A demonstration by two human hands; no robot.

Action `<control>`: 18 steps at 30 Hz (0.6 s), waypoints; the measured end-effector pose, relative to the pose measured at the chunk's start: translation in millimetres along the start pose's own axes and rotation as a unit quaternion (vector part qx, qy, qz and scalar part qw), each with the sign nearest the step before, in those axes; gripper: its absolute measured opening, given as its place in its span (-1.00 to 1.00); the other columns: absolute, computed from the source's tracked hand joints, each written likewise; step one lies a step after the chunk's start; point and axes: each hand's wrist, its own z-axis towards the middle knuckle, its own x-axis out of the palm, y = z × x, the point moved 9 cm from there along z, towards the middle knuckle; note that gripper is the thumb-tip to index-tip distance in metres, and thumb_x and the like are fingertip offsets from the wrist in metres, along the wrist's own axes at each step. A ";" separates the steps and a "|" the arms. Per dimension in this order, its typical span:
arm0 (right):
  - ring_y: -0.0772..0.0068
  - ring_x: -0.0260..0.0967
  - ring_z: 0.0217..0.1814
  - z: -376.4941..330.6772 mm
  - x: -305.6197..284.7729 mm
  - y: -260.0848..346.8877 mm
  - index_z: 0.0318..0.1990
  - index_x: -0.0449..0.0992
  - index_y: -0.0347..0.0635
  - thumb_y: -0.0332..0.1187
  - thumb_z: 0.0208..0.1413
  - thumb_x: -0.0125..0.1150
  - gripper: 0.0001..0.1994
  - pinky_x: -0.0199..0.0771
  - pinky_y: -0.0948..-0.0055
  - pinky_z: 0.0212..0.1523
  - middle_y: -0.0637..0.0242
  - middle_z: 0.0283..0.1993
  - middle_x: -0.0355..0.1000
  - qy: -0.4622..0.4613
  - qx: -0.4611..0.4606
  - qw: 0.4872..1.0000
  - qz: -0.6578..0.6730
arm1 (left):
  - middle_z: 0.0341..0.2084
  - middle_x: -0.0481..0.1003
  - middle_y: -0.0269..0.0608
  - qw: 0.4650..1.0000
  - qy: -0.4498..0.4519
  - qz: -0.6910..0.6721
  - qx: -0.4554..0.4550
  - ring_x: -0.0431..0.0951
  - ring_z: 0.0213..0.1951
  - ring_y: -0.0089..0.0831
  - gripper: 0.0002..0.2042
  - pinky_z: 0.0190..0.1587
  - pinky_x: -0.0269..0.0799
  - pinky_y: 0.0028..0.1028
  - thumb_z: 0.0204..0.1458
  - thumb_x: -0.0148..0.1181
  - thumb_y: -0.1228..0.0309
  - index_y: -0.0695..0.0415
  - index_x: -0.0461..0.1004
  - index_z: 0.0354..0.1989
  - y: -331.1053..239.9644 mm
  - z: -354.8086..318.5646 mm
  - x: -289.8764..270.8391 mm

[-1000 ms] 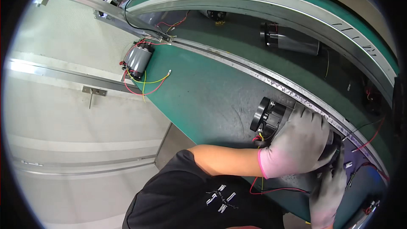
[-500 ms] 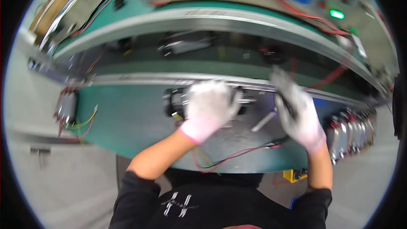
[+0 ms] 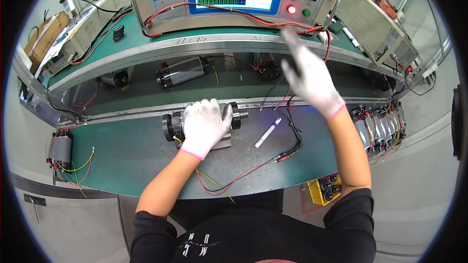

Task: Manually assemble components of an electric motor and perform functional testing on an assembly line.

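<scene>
My left hand [image 3: 204, 126], in a white glove with a pink cuff, is wrapped over the top of a cylindrical electric motor [image 3: 169, 127] on the green bench. The motor's black ends and its metal shaft stick out on both sides; the glove hides its middle. Raised over the shelf edge, my gloved right hand [image 3: 312, 78] has its fingers stretched out and holds nothing visible. Its blurred fingertips are just below the front of a tester [image 3: 161, 25] with a lit screen and a glowing red button. Red and black clip leads [image 3: 284, 157] join the motor's wires on the bench.
A white marker [image 3: 267, 132] lies right of the motor. More motors [image 3: 380, 129] crowd the right end, and another motor [image 3: 62, 147] sits at the left end. Under the shelf lies a grey motor [image 3: 181, 72]. A yellow bin [image 3: 317, 194] of round parts stands below the bench.
My right hand has risen from over the bench toward the tester. The view has tilted up. A red light glows on the tester where a green one was lit. My left hand stays on the motor.
</scene>
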 end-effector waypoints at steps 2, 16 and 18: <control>-0.18 0.58 0.21 -54.2 33.6 3.2 0.36 0.49 -0.27 -0.48 0.21 0.27 -0.48 0.61 0.06 0.23 -0.20 0.39 0.44 0.198 0.004 0.979 0.046 | -0.40 0.65 0.02 1.000 0.009 0.005 -0.009 0.72 -0.27 -0.04 -0.55 -0.11 0.62 -0.08 0.32 0.19 -0.02 0.17 0.63 -0.33 5.7 -4.9 3.2; -0.01 0.58 0.06 -258.7 70.0 -0.8 0.19 0.64 -0.15 -0.54 0.10 0.37 -0.55 0.55 0.08 0.17 0.08 0.11 0.63 0.205 0.105 0.966 0.121 | -0.23 0.63 0.07 0.929 0.012 -0.294 0.226 0.66 -0.07 0.03 -0.59 0.03 0.57 -0.01 0.37 0.17 0.11 0.20 0.53 0.16 -69.4 -101.6 -7.8; -0.01 0.58 0.05 -240.3 53.6 11.6 0.18 0.64 -0.18 -0.56 0.10 0.37 -0.56 0.55 0.08 0.14 0.09 0.09 0.63 0.259 0.062 0.953 0.146 | -0.15 0.58 0.13 0.870 0.351 -0.291 0.186 0.62 -0.05 0.06 -0.52 0.07 0.55 -0.02 0.38 0.20 0.18 0.18 0.45 0.37 -94.9 -158.8 43.5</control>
